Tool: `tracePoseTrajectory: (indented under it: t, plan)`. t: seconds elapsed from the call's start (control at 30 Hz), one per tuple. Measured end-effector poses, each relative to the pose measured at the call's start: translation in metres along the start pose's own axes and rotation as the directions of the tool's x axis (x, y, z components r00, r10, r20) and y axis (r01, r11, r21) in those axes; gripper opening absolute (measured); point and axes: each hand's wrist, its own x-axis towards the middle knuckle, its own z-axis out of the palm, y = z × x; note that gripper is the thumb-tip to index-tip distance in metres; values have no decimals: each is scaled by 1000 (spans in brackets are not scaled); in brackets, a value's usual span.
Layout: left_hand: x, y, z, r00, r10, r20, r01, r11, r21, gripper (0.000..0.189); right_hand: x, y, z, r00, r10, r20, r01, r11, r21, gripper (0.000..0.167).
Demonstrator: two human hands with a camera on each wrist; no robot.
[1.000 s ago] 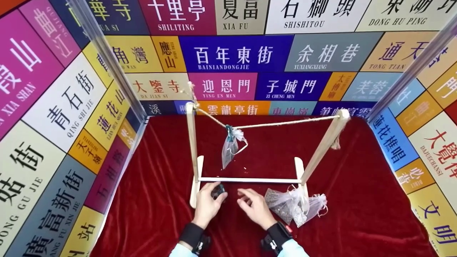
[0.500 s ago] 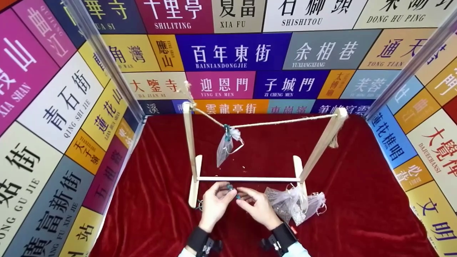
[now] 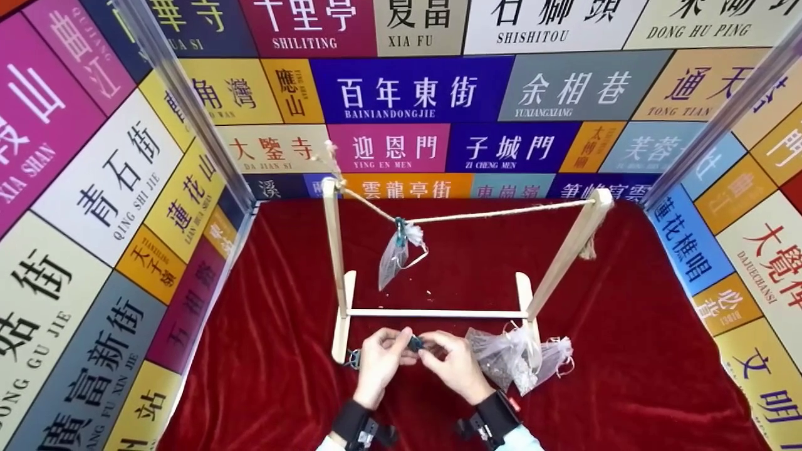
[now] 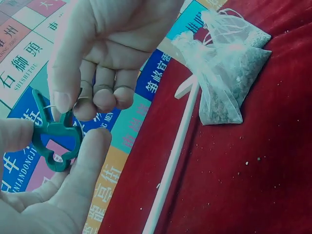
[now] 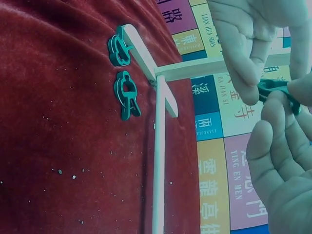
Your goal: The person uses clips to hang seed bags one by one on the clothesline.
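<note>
My left hand (image 3: pixel 378 369) pinches a green plastic spring clip (image 4: pixel 58 139) between thumb and finger. From the other side, my right hand (image 3: pixel 460 366) also pinches the clip, its thumb on one of the handles. Both hands meet in front of the wooden stand's low crossbar (image 3: pixel 438 314). Two more green clips lie on the red cloth by the stand's left foot, a nearer clip (image 5: pixel 127 95) and a second clip (image 5: pixel 118 50). On the stand's rope (image 3: pixel 501 215) hangs a sheer mesh bag (image 3: pixel 393 260), held by a green clip (image 3: pixel 399 232).
Filled white mesh bags (image 3: pixel 507 357) lie by the stand's right foot, beside my right hand. Upright posts (image 3: pixel 567 257) rise at both ends of the stand. Small crumbs dot the red cloth (image 3: pixel 263 376). Walls of coloured printed panels (image 3: pixel 407 91) enclose the area.
My left hand has moved right from the stand's left foot, bringing the clip. My right hand, apart from it a second ago, has come to the clip and now pinches it too.
</note>
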Motion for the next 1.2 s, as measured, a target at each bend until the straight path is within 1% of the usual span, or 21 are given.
tracePoseTrajectory:
  t: [0.07,0.1,0.13,0.17,0.2,0.27,0.33,0.37,0.4,0.43,0.47,0.53,0.6,0.8,0.87,0.93,1.0,1.03,1.07,1.17,1.2]
  plan:
    - [0,0,0,997,77,-7,-76,992,99,26,0,0,0,1000,3,-10,-3,1000,-23,20]
    - [0,-1,-1,990,142,-3,-140,976,166,23,1,-1,0,1000,13,-17,-13,999,-34,18]
    - [0,-1,-1,975,223,9,-219,945,244,21,1,-1,0,999,23,-23,-24,999,-44,16]
    - [0,-2,-2,949,314,32,-306,892,332,21,2,-2,-1,999,38,-29,-40,998,-50,14]
    - [0,-2,-3,911,408,66,-397,816,420,25,3,-2,-2,998,62,-31,-63,997,-52,13]
    - [0,-2,-3,808,565,169,-553,626,550,42,4,-5,-3,993,112,-31,-114,992,-57,12]
    - [-1,-1,-3,703,655,278,-653,438,618,57,5,-8,-5,987,158,-21,-159,986,-50,12]
    - [-1,0,-2,663,676,322,-679,362,639,62,6,-10,-6,984,180,-14,-181,982,-49,11]
    - [0,0,-1,632,689,355,-695,301,653,65,7,-11,-6,981,196,-7,-196,979,-56,11]
    - [0,1,0,611,696,378,-701,251,668,67,7,-12,-7,979,206,-2,-206,977,-61,11]
    - [0,1,1,596,699,395,-701,213,681,67,7,-13,-7,978,211,4,-210,976,-61,11]
    - [0,1,2,580,702,414,-699,169,694,64,7,-13,-8,979,205,17,-204,977,-60,11]
    - [0,1,2,567,704,428,-706,148,693,58,6,-13,-8,981,191,26,-189,980,-63,11]
    - [5,0,3,536,724,434,-728,136,672,44,5,-10,-9,985,163,55,-160,986,-53,11]
    - [6,-1,4,534,731,426,-724,135,676,42,4,-9,-10,985,159,60,-156,987,-49,11]
    - [7,-2,5,544,732,410,-715,148,684,40,4,-9,-11,986,154,66,-151,987,-46,11]
    - [8,-1,5,577,720,386,-700,191,688,38,3,-8,-12,985,154,77,-151,988,-35,13]
    - [8,-1,6,596,711,374,-695,222,684,37,3,-8,-13,985,155,81,-153,988,-28,13]
    - [8,0,6,618,698,362,-687,257,680,37,3,-7,-14,984,157,85,-156,988,-21,14]
    - [8,4,5,700,633,329,-653,383,653,38,3,-5,-19,985,149,82,-149,989,0,15]
    - [8,6,5,723,611,321,-641,423,640,38,4,-4,-22,986,147,75,-148,989,-2,14]
